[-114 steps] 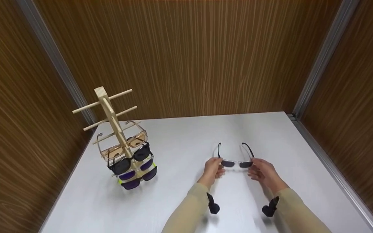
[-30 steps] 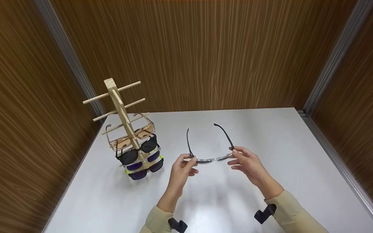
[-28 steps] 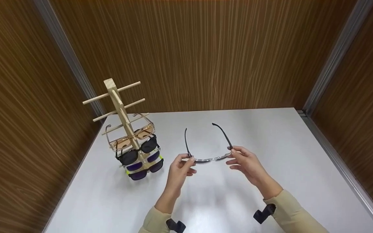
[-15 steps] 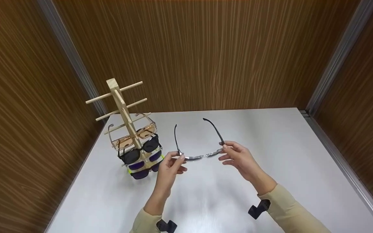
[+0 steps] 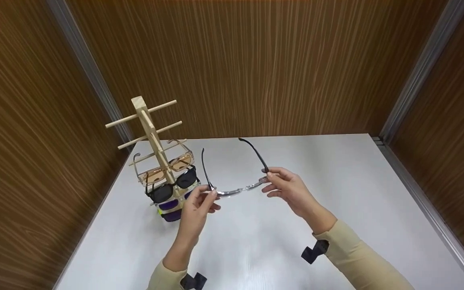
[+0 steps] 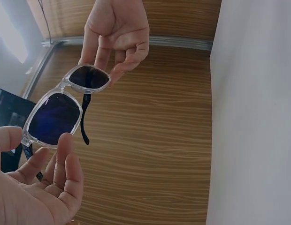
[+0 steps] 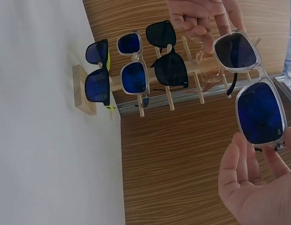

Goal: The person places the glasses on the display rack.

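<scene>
Between both hands a pair of sunglasses (image 5: 229, 193) is held above the table, its clear frame and dark bluish lenses (image 6: 55, 118) plain in the left wrist view. Both black temples are unfolded and point away from me. My left hand (image 5: 195, 208) pinches the left hinge corner between thumb and fingers. At the other corner, my right hand (image 5: 290, 189) pinches the frame the same way. Left of them a wooden eyewear stand (image 5: 150, 131) carries several pairs, among them tan-tinted glasses (image 5: 152, 176) and black sunglasses (image 5: 162, 193). My left hand partly covers the lowest pairs in the head view.
The stand's upper two pegs (image 5: 163, 106) hold no glasses. Under everything lies a white table (image 5: 336, 181), walled by brown wood-grain panels (image 5: 256, 68) at the back and both sides. A black camera (image 5: 315, 251) sits on each wrist.
Both hands have lifted the sunglasses from near the tabletop and carried them left toward the stand. The lenses have tipped so the frame shows edge-on from above. Both grips stay on the corners.
</scene>
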`<state>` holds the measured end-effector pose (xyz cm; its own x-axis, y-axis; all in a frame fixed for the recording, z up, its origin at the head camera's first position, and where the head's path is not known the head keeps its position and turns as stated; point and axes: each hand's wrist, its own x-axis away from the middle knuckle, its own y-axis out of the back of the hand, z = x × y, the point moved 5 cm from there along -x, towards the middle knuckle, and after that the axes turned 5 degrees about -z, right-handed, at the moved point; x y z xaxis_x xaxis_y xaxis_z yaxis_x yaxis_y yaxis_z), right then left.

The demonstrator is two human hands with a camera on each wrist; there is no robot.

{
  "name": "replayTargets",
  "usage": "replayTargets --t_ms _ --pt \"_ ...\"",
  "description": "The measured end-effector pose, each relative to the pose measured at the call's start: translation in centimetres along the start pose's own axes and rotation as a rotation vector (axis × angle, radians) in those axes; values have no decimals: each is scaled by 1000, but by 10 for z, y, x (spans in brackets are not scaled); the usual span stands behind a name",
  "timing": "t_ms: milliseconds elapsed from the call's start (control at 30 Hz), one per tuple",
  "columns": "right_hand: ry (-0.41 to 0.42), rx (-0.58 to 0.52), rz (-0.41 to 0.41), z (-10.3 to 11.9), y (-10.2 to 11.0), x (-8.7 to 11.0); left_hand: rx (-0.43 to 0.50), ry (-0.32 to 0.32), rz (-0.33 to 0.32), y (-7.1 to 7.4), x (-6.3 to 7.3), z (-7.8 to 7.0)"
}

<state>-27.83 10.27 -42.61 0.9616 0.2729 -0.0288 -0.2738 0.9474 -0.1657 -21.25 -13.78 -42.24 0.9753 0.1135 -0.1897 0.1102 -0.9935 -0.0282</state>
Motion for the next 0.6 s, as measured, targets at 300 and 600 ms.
replayTargets --t_ms 300,600 --pt "14 -20 62 14 -18 -7 -23 -52 -28 15 4 -20" --pt "36 17 103 30 -38 -15 -8 -90 -67 29 10 -36"
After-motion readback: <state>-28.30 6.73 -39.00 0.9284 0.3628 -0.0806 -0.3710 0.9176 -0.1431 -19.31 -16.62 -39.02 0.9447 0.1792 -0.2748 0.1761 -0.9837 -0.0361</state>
